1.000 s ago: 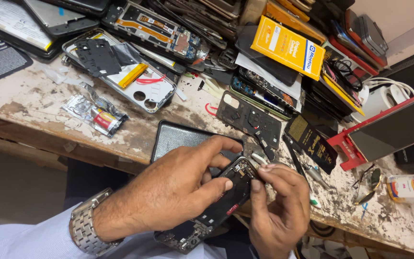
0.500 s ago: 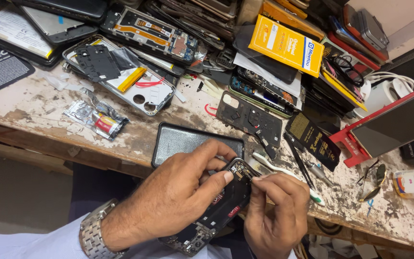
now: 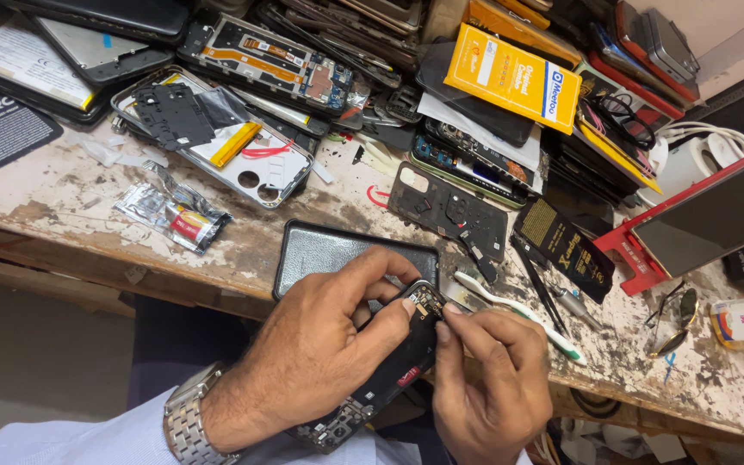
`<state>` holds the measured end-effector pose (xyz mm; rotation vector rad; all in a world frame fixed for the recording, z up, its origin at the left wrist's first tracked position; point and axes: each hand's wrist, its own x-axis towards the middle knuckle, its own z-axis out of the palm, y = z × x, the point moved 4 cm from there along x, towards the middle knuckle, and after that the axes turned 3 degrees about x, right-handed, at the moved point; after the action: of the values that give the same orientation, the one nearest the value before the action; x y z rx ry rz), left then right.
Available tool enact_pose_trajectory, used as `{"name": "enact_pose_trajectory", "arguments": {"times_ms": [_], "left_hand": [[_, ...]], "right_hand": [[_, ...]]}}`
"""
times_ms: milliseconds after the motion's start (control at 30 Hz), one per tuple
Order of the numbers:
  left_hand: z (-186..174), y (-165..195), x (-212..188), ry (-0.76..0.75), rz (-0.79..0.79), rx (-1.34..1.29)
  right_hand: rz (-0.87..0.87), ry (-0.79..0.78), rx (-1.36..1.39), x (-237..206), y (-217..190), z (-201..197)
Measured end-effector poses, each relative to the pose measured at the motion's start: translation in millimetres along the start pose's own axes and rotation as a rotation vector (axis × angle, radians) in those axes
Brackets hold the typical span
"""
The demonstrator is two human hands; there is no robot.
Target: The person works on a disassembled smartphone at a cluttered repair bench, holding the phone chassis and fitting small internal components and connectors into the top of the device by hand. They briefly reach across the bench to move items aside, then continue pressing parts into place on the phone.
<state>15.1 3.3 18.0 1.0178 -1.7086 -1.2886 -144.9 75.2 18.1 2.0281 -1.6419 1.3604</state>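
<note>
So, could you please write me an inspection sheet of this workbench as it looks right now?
Surface: worn workbench, paint flaking and stained.
Job's things: opened phone with its insides exposed, held over the bench edge.
Clutter: dark phone case, white toothbrush, foil packet, yellow box, stacked phone frames.
Grips: left hand holds the phone; right hand pinches at its top end.
Cables: white cable coiled at the right.
Surroundings: red stand with a tablet, glasses.
</note>
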Motion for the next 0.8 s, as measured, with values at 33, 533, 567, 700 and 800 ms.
{"name": "enact_pose_trajectory", "arguments": {"times_ms": [33, 533, 567, 700, 800], "left_hand": [[0, 0, 1, 0.003, 0.012, -0.007], [6, -7, 4, 0.062, -0.038, -0.061], [7, -7, 4, 0.072, -0.033, -0.04], [11, -11, 4, 0.03, -0.098, -0.048], [13, -13, 3, -0.012, -0.126, -0.135]], "right_hand": [[0.0, 0.011, -0.017, -1, -1, 1], [0.673, -0.043, 0.781, -15, 41, 13], [0.682, -0.058, 0.818, -14, 42, 13], [0.73, -0.095, 0.865, -13, 45, 13], [0.638, -0.092, 0.784, -13, 42, 11]]}}
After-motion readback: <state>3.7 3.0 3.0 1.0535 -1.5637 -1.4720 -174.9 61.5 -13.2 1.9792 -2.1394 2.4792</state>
